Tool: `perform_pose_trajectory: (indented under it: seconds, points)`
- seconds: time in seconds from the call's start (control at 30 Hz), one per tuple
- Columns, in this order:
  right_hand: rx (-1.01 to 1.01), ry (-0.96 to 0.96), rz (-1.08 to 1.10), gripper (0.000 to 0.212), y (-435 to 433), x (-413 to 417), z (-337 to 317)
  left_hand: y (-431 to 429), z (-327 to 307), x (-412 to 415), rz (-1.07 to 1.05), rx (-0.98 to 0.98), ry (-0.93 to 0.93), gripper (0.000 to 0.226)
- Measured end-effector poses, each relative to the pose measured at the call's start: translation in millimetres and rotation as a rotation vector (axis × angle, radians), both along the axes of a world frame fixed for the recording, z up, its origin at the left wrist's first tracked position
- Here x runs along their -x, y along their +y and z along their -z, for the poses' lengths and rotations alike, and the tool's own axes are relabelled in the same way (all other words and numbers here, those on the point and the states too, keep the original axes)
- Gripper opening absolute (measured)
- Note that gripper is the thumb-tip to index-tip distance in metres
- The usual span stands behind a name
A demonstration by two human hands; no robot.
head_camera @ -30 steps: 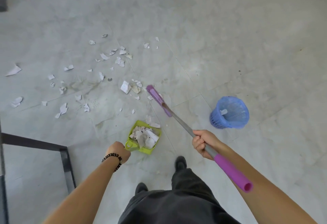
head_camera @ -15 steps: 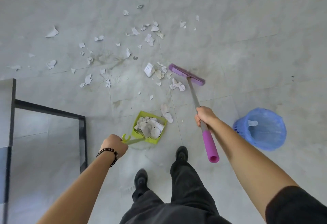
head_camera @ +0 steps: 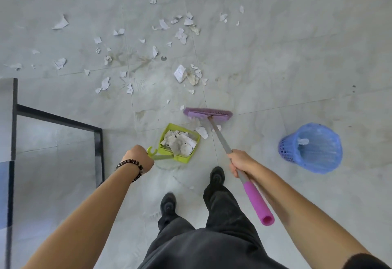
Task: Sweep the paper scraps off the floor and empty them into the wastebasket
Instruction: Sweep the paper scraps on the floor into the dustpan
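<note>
Floor sweeping, seen from the head camera. The fingers of the left hand [head_camera: 139,158] are curled round the slim handle of a green dustpan [head_camera: 163,135]. The dustpan rests on the tiled floor [head_camera: 275,60] just ahead of them and is piled with crumpled paper scraps [head_camera: 180,143]. The fingers of the right hand [head_camera: 241,161] grip the metal shaft of a purple broom [head_camera: 207,113], between its head and its pink foam grip. The broom head lies on the floor ahead of these fingers, just beyond the dustpan's far edge, with two scraps between them. Farther ahead of both hands, loose scraps [head_camera: 180,74] lie scattered. A blue wastebasket [head_camera: 289,152] stands upright well to the right of the right fingers, with one scrap inside.
</note>
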State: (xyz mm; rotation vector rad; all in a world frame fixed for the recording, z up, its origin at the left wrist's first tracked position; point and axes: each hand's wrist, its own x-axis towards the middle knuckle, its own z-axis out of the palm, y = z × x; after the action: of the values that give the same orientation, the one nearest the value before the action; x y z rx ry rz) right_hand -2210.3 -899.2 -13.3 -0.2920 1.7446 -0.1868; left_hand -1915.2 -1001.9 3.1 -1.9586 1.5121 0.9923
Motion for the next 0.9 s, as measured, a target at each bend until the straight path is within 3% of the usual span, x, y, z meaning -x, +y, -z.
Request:
perform_pose_trajectory:
  seconds: [0.1, 0.23, 0.47, 0.77, 0.9]
  points:
    - [-0.049, -0.020, 0.147, 0.027, 0.8, 11.0, -6.6, -1.1, -4.8, -9.5, 0.058, 0.002, 0.019, 0.012]
    - [-0.005, -0.003, 0.236, 0.022, 5.2, 4.9, -13.1, 10.5, -3.4, -23.4, 0.126, 0.012, 0.001, 0.009]
    - [0.091, 0.122, 0.166, 0.012, 2.4, -28.1, 7.7, -3.1, 3.1, -38.3, 0.148, 0.031, -0.006, 0.009]
    - [0.027, -0.037, 0.025, 0.021, 49.9, -77.9, -12.7, -13.7, 2.1, -26.2, 0.187, 0.037, 0.007, 0.017]
    - [-0.110, -0.239, 0.174, 0.017, 58.0, -46.9, -34.0, -7.5, -2.5, -30.1, 0.200, 0.034, 0.010, 0.014]
